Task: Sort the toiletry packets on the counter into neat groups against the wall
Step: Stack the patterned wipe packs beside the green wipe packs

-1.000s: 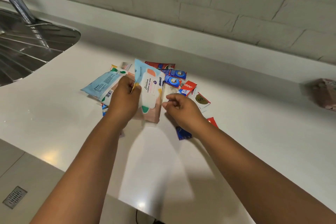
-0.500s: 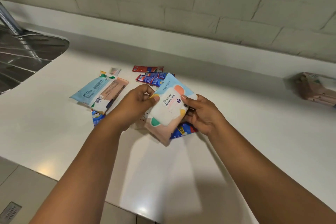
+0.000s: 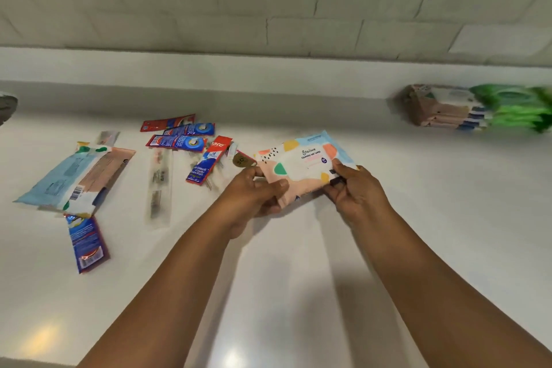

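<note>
Both hands hold a pastel wet-wipes packet [image 3: 301, 160] just above the white counter [image 3: 298, 293]. My left hand [image 3: 254, 191] grips its lower left corner and my right hand [image 3: 355, 188] grips its right end. Left of it lie loose packets: two more wipes packets [image 3: 74, 179] overlapping, several red and blue toothpaste sachets [image 3: 179, 136], a red and blue toothpaste box [image 3: 209, 163], clear wrapped sticks [image 3: 159, 185] and a blue sachet [image 3: 86, 243] near the front. A stack of wipes packets [image 3: 442, 109] stands against the wall at the right.
Green packets [image 3: 516, 107], blurred, sit right of the stack at the wall. A sink edge [image 3: 7, 103] shows at the far left. The tiled wall [image 3: 268, 9] runs along the back behind a low white upstand [image 3: 209, 72].
The wipes packet has moved right, away from the pile, and turned flatter. My right hand has shifted to its right end. The view has swung right, showing the stack at the wall.
</note>
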Motion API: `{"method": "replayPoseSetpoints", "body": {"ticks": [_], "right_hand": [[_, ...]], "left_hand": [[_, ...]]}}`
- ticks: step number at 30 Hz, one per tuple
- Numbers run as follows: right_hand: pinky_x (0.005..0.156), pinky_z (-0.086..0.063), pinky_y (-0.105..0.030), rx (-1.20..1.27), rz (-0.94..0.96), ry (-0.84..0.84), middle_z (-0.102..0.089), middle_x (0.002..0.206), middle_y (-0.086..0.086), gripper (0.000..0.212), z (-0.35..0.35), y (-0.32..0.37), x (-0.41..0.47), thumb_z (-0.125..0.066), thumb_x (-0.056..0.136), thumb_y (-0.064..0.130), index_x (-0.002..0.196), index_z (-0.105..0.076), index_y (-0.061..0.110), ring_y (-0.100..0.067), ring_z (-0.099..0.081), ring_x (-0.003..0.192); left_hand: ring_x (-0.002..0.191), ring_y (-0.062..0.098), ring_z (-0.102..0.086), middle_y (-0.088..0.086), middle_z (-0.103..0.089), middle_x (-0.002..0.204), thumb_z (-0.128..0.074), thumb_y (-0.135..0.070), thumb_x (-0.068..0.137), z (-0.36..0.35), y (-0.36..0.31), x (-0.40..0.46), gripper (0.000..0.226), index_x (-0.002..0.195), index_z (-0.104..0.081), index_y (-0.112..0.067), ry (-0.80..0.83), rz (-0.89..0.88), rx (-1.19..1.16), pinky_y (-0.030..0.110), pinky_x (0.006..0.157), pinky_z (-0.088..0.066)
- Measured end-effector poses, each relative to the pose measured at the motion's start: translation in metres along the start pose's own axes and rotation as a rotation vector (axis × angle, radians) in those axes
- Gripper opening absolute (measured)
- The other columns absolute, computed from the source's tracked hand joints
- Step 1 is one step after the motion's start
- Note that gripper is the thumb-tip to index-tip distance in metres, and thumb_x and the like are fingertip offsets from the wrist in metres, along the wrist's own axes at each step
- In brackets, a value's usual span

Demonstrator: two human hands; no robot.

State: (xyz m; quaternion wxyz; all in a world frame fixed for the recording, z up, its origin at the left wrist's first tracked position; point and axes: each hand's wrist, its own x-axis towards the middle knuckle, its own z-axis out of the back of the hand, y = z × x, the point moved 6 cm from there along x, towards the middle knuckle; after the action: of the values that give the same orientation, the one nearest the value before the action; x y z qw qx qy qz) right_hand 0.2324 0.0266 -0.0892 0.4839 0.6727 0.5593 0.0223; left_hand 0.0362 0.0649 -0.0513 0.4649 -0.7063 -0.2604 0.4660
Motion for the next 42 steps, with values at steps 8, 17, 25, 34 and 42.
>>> {"method": "replayPoseSetpoints", "body": {"ticks": [8, 17, 25, 34, 42], "right_hand": [[0.086, -0.055, -0.049, -0.047, 0.111, -0.103, -0.067, 0.109, -0.024, 0.03, 0.087, 0.067, -0.007, -0.064, 0.087, 0.004, 0.114, -0.053, -0.004, -0.036, -0.068, 0.096], [0.068, -0.059, -0.039, -0.136, 0.24, -0.169, -0.07, 0.103, -0.02, 0.037, 0.163, 0.17, -0.017, -0.069, 0.084, 0.005, 0.116, -0.051, -0.001, -0.035, -0.069, 0.09], [0.066, -0.06, -0.038, -0.129, 0.317, -0.179, -0.068, 0.104, -0.023, 0.025, 0.199, 0.248, 0.002, -0.066, 0.086, 0.002, 0.108, -0.052, 0.003, -0.034, -0.069, 0.083], [0.061, -0.058, -0.034, -0.362, 0.449, -0.089, -0.07, 0.092, -0.02, 0.014, 0.19, 0.323, 0.048, -0.057, 0.087, -0.006, 0.101, -0.059, -0.005, -0.026, -0.071, 0.069], [0.065, -0.045, -0.028, -1.213, 0.731, -0.422, -0.068, 0.085, 0.0, 0.025, 0.182, 0.366, 0.096, -0.057, 0.089, 0.039, 0.094, -0.066, 0.016, -0.018, -0.062, 0.075]], "left_hand": [[0.081, 0.017, -0.067, 0.005, -0.069, 0.101, -0.064, -0.006, 0.087, -0.093, -0.001, 0.039, 0.03, 0.112, -0.05, -0.015, -0.089, -0.066, 0.128, 0.031, 0.066, -0.055], [0.08, 0.02, -0.067, 0.007, -0.068, 0.101, -0.062, -0.002, 0.087, -0.214, -0.025, 0.068, 0.026, 0.109, -0.053, -0.012, -0.044, -0.152, 0.139, 0.032, 0.068, -0.054], [0.073, 0.012, -0.06, 0.0, -0.061, 0.091, -0.061, -0.001, 0.088, -0.296, -0.051, 0.105, 0.027, 0.11, -0.05, -0.011, -0.022, -0.211, 0.136, 0.02, 0.053, -0.052], [0.074, 0.016, -0.064, 0.003, -0.067, 0.089, -0.066, -0.001, 0.082, -0.334, -0.091, 0.161, 0.024, 0.101, -0.058, -0.011, -0.11, -0.235, 0.189, 0.033, 0.068, -0.055], [0.083, 0.02, -0.067, 0.007, -0.067, 0.103, -0.073, -0.01, 0.08, -0.343, -0.103, 0.214, 0.031, 0.107, -0.058, -0.01, -0.217, -0.231, 0.259, 0.023, 0.047, -0.047]]}}
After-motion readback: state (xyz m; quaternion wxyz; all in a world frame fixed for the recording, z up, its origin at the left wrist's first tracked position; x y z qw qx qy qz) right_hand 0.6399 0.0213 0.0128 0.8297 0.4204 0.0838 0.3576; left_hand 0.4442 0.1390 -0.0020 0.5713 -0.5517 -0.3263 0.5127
